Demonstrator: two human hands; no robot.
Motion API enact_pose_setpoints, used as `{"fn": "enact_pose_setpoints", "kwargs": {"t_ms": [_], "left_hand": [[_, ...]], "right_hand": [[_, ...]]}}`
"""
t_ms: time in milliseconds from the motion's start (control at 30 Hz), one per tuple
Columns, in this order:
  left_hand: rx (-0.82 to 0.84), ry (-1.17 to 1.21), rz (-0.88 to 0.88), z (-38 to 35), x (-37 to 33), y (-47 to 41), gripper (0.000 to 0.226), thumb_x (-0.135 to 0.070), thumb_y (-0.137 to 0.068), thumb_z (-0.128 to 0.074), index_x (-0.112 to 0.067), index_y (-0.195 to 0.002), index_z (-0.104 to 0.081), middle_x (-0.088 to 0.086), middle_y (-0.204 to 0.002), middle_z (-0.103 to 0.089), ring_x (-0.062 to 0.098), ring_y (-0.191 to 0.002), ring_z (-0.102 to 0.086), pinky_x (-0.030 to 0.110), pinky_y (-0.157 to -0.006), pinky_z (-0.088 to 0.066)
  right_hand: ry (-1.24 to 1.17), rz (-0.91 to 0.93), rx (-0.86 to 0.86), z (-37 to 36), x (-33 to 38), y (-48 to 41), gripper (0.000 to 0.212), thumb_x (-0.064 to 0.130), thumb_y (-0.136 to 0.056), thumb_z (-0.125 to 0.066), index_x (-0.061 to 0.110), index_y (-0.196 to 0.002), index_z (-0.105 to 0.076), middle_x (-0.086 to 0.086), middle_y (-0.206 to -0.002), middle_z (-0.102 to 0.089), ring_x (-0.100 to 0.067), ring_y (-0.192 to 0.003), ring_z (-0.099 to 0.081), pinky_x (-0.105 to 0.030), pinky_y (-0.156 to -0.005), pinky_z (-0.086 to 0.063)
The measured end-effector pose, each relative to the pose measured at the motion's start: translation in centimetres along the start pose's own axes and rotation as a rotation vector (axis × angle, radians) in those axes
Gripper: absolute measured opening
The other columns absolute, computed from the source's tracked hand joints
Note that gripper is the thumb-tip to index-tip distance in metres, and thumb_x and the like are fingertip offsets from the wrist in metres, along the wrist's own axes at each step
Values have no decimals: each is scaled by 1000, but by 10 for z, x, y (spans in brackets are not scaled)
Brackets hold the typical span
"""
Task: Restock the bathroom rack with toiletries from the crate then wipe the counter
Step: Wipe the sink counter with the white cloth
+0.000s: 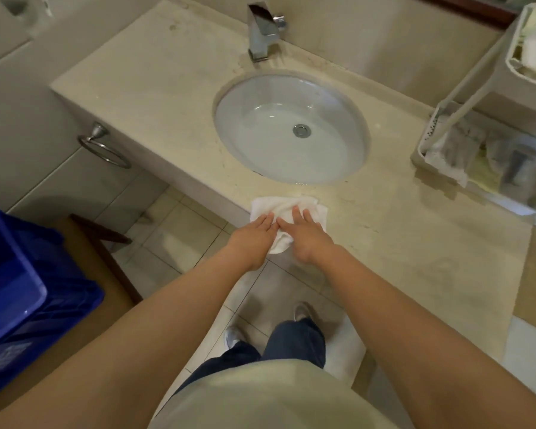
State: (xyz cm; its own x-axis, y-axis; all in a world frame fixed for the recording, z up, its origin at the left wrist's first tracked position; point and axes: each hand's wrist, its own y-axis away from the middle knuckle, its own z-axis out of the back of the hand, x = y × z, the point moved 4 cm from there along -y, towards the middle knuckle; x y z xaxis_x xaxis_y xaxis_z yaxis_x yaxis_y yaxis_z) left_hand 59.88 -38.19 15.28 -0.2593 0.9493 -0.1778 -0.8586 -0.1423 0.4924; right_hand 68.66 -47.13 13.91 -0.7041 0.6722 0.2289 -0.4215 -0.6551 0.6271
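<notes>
Nearest, at the left edge, the blue crate [19, 274] sits on a wooden stool [106, 239]. The frame cuts it off, and what shows of its inside is only blue wall, so whether any toiletries are left in it cannot be told.

Further in, both arms reach to the near edge of the counter [155, 97]. The left hand [256, 235] and right hand [304, 235] lie side by side, almost touching, with fingers straight and close together pointing away from the person. Both press flat on the white cloth [279, 207] and neither grips it.

The cloth lies under and just beyond the fingertips, on the narrow strip between the counter's front edge and the sink [260, 119]. Its long side runs left to right along that edge. A bunched corner hangs over the edge between the two wrists. The right hand reaches a little further onto the cloth, while the left covers only its near left corner.

Judging from this, the wiping step is in hand. The bare counter opens out to the left and to the right of the cloth, with the sink right behind it, so a sideways push looks the natural stroke.

To the right stands the white rack [421, 150]. It is blurred and cut off by the frame. Pale and clear items fill its two levels, but none can be made out.

On the left wall of the cabinet hangs a towel ring [102, 147]. Farthest, behind the sink, stands the tap [262, 32].
</notes>
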Motion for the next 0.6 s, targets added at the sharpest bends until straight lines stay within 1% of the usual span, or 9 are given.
{"fn": "enact_pose_setpoints", "kwargs": {"t_ms": [100,167,233,333,433,600], "left_hand": [[-2,56,75,6,5,-3,79,6,-91,-43,-12,-154,0,3,-162,8,16,-150,1,35,-113,-34],[2,92,115,8,5,-4,78,7,-91,-42,-11,-154,0,4,-162,8,17,-150,2,35,-114,-32],[-2,130,157,9,2,-5,78,8,-91,-41,-10,-154,0,5,-162,9,18,-150,3,32,-116,-27],[-22,197,243,11,-2,-7,77,8,-91,-37,-11,-154,2,5,-162,11,17,-149,5,30,-115,-23],[-20,232,330,11,-6,-10,77,6,-91,-39,-10,-154,4,4,-162,12,17,-149,6,29,-114,-25],[-21,240,461,13,-4,-18,80,5,-92,-43,-9,-153,5,5,-161,13,19,-149,7,30,-113,-27]], "right_hand": [[49,66,21,12,3,-11,73,10,-94,-43,34,-154,-7,-5,-162,15,-29,-148,13,-47,-119,-10],[86,118,25,17,1,-17,69,13,-96,-40,34,-154,-9,-6,-162,13,-29,-148,12,-47,-118,-11],[129,170,18,20,-2,-23,67,15,-97,-39,34,-154,-9,-6,-162,11,-29,-148,11,-47,-118,-12],[194,234,35,26,-5,-34,69,19,-98,-43,37,-153,-7,-3,-162,13,-27,-149,13,-45,-119,-8],[250,297,83,36,-5,-44,70,21,-97,-43,39,-153,-6,-2,-162,16,-26,-148,15,-44,-119,-5],[311,411,91,51,1,-57,66,26,-98,-40,38,-153,-7,-3,-162,15,-28,-148,15,-44,-121,-5]]}}
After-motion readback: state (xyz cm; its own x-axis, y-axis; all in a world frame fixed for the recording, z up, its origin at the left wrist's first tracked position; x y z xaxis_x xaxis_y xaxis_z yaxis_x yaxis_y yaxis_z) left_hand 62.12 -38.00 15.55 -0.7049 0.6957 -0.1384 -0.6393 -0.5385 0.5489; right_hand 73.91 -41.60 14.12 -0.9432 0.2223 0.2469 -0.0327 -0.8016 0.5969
